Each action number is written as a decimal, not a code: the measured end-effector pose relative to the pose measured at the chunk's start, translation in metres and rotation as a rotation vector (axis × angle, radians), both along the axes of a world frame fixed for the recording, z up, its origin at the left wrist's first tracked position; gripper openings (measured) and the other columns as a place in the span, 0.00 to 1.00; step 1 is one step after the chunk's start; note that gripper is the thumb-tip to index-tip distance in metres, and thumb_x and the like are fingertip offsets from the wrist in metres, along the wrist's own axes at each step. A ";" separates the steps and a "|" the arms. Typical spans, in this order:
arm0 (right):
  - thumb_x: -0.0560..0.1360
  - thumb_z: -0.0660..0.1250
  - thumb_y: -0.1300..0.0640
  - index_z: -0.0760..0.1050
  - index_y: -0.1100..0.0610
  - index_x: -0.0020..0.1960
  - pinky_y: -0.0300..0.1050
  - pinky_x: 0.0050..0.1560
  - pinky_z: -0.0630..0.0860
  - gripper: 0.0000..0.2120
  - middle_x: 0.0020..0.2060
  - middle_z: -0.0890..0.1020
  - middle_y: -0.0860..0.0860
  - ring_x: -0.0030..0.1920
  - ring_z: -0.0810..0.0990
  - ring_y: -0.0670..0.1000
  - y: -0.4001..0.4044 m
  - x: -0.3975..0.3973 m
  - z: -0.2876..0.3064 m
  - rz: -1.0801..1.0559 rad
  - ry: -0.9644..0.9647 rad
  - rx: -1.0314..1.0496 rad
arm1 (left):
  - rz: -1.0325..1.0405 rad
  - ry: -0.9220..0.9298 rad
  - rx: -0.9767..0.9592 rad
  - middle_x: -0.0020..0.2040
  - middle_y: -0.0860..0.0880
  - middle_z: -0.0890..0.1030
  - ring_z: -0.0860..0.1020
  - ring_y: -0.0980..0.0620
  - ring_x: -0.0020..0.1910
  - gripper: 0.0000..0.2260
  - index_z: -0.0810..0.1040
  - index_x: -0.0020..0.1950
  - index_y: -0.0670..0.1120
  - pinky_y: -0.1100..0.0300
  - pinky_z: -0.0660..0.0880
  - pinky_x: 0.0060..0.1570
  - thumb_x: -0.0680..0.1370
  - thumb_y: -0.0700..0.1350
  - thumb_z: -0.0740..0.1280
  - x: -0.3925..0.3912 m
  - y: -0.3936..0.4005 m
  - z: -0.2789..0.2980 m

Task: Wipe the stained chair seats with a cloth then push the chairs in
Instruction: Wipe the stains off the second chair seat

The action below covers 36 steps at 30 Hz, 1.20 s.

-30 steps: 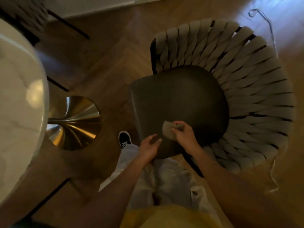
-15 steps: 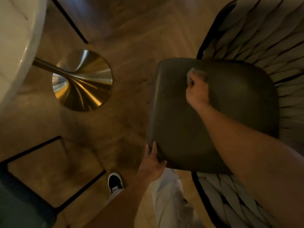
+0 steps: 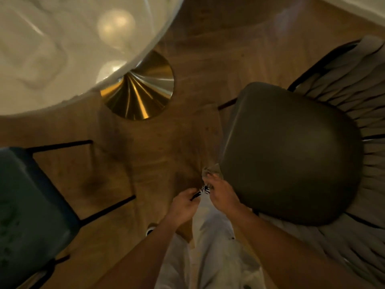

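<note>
A: Where are the hands just now?

B: Both are together in front of the body, off the near-left edge of the dark chair seat (image 3: 291, 151). The right hand (image 3: 224, 195) is curled around a small pale cloth (image 3: 211, 171), which pokes out past its fingertips, just beside the seat's edge. The left hand (image 3: 183, 203) is closed too, pinching something between the two hands; I can't tell whether that is a corner of the cloth, because the view is blurred there.

A: So no wiping at this instant?

B: None that I can see. The cloth is off the seat surface. My guess is the person is refolding or regripping it between strokes, or finishing with this seat.

A: What else is near?

B: To the left of the hands, well apart, is a blue chair seat (image 3: 27, 205) with dark speckles that may be stains. Ahead of the hands is the gold table base (image 3: 141, 88) under the white marble tabletop (image 3: 62, 38).

A: And the next move?

B: Either the cloth goes flat on a seat again, or the dark chair, standing clear of the table, gets pushed in toward that base.
</note>
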State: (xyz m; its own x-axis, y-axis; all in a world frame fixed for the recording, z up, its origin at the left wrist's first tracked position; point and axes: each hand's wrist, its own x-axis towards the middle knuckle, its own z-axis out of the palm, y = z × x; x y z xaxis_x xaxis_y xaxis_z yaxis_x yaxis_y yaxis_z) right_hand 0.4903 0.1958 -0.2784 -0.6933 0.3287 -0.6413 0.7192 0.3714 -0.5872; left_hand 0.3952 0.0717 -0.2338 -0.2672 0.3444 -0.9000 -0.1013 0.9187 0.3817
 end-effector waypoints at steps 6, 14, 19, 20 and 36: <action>0.80 0.61 0.56 0.74 0.50 0.64 0.35 0.43 0.77 0.13 0.60 0.76 0.50 0.56 0.76 0.49 -0.046 -0.030 0.073 -0.417 -0.124 -0.405 | 0.397 -0.030 0.015 0.68 0.44 0.72 0.72 0.46 0.65 0.17 0.71 0.69 0.39 0.61 0.69 0.61 0.80 0.39 0.63 -0.005 -0.096 0.044; 0.79 0.62 0.57 0.77 0.61 0.55 0.35 0.32 0.76 0.09 0.43 0.81 0.54 0.41 0.80 0.49 -0.162 -0.069 0.180 -0.415 -0.149 -0.687 | 0.984 -0.211 0.243 0.51 0.49 0.81 0.79 0.52 0.50 0.17 0.78 0.59 0.46 0.58 0.77 0.47 0.80 0.57 0.61 -0.018 -0.203 0.123; 0.77 0.65 0.57 0.78 0.61 0.54 0.50 0.51 0.77 0.09 0.47 0.82 0.58 0.48 0.81 0.56 -0.231 -0.097 0.210 -0.338 -0.124 -0.686 | 1.191 -0.264 0.449 0.53 0.46 0.80 0.79 0.49 0.50 0.14 0.76 0.57 0.42 0.55 0.78 0.46 0.77 0.50 0.68 -0.028 -0.283 0.140; 0.77 0.65 0.56 0.78 0.60 0.54 0.51 0.53 0.77 0.09 0.48 0.82 0.58 0.50 0.81 0.57 -0.242 -0.103 0.215 -0.325 -0.115 -0.667 | 1.214 -0.261 0.477 0.53 0.45 0.80 0.79 0.49 0.50 0.14 0.76 0.59 0.42 0.55 0.78 0.47 0.77 0.48 0.69 -0.029 -0.297 0.142; 0.74 0.64 0.61 0.76 0.64 0.60 0.51 0.52 0.77 0.16 0.54 0.81 0.62 0.54 0.80 0.59 -0.331 -0.215 0.217 0.069 -0.348 -0.914 | 1.863 -0.161 0.561 0.39 0.47 0.78 0.74 0.53 0.32 0.09 0.77 0.57 0.45 0.63 0.67 0.26 0.81 0.47 0.63 -0.059 -0.360 0.139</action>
State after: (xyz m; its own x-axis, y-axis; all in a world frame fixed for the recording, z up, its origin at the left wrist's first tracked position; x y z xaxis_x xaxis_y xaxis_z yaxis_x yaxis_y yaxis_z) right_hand 0.2753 -0.1351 -0.0618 -0.4160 -0.4305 -0.8010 0.9006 -0.0731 -0.4285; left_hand 0.3361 -0.2878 -0.0947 -0.5168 -0.0161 -0.8559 -0.7029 -0.5628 0.4350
